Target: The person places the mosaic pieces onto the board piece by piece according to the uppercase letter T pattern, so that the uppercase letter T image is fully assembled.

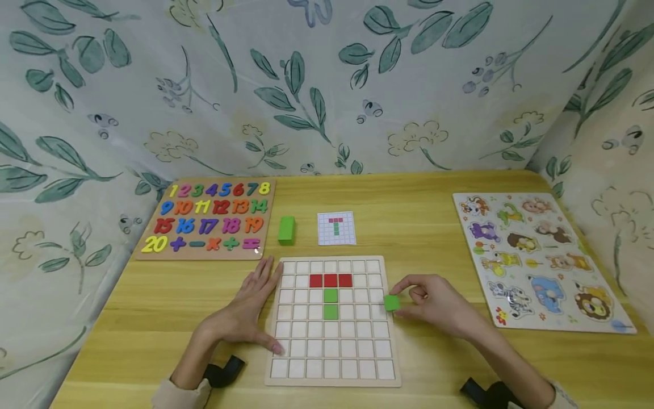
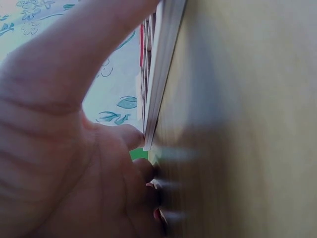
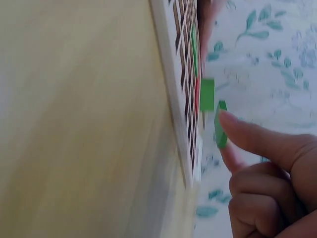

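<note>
A wooden grid board (image 1: 332,383) with white square cells lies flat on the table. Three red tiles (image 1: 331,280) form a row near its top, and two green tiles (image 1: 331,312) run down below the middle one. Over the board's right edge, my right hand (image 1: 436,304) pinches another green tile (image 1: 391,303) between thumb and index finger; in the right wrist view this tile (image 3: 220,126) appears edge-on, above the board. My left hand (image 1: 240,315) is spread along the board's left edge, its thumb on the lower left corner area and its index finger by the upper corner.
Behind the board are a green block (image 1: 286,230) and a small card (image 1: 336,241) printed with a red and green T pattern. A number puzzle board (image 1: 199,253) lies back left, an animal puzzle board (image 1: 552,324) at right. Patterned fabric (image 1: 327,85) hangs behind the table.
</note>
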A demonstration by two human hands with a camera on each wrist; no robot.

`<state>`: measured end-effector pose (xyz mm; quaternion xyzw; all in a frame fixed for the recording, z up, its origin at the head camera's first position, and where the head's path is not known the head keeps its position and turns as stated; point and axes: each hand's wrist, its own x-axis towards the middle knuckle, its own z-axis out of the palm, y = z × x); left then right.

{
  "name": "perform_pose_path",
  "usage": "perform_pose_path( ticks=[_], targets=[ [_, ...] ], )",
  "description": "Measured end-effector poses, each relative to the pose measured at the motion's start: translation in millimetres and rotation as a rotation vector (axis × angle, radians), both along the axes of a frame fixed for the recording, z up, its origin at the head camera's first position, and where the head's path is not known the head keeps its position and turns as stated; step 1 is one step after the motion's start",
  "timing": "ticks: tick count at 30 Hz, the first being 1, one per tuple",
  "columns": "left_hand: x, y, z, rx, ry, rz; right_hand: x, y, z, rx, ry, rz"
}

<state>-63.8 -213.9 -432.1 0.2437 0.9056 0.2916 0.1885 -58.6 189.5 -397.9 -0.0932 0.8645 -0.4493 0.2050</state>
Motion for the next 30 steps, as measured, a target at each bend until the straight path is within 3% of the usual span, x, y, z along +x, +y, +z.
perform_pose_path(
  ticks=[6,14,20,30],
  targets=[
    [-0.9,1.2,-1.4,-0.012,-0.016,0.004,1.2,-50.1,1.6,0.009,-0.005,-0.018],
    [-1.4,0.4,-2.7,-0.013,-0.013,0.006,10.2,-98.0,-1.2,0.031,0.025,0.104],
    [-1.1,0.8,-3.4,-0.011,-0.017,0.004,16.5,-109.7,-3.8,0.080,0.073,0.139],
    [0.7,-0.1,-0.5,0.002,-0.003,0.002,20.5,-116.5,-5.2,0.102,0.102,0.118]
  ],
)
